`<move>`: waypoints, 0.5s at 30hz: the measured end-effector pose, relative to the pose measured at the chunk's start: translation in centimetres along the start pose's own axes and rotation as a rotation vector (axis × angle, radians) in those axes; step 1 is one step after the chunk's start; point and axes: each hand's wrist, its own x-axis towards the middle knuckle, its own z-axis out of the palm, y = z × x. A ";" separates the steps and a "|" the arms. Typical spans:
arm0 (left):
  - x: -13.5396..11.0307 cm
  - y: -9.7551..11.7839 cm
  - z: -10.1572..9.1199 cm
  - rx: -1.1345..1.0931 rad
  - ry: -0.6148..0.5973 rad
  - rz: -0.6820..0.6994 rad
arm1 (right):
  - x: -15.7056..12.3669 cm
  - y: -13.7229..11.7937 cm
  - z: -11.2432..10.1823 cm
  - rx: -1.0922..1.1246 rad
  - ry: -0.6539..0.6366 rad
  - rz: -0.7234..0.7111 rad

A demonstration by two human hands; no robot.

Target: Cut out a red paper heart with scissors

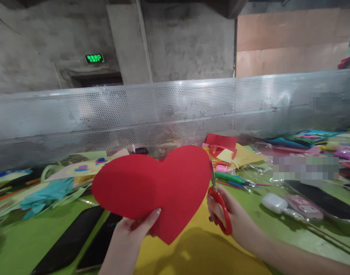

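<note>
A large red paper heart is held up in the middle of the head view, its point downward. My left hand pinches its lower left edge, thumb on the front and fingers behind. Red-handled scissors sit in my right hand, with my fingers through the handle. Their blades point upward beside the heart's right edge; whether they touch the paper I cannot tell. Below the heart lies a yellow sheet on the green table.
Two dark phones lie at the left. Red paper scraps, yellow paper and a green-handled tool lie behind my right hand. A white earbud case is at the right. A perforated metal panel runs along the back.
</note>
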 end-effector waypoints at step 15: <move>-0.5 0.6 0.5 -0.017 0.037 0.028 | 0.1 0.2 -0.2 0.007 -0.014 -0.006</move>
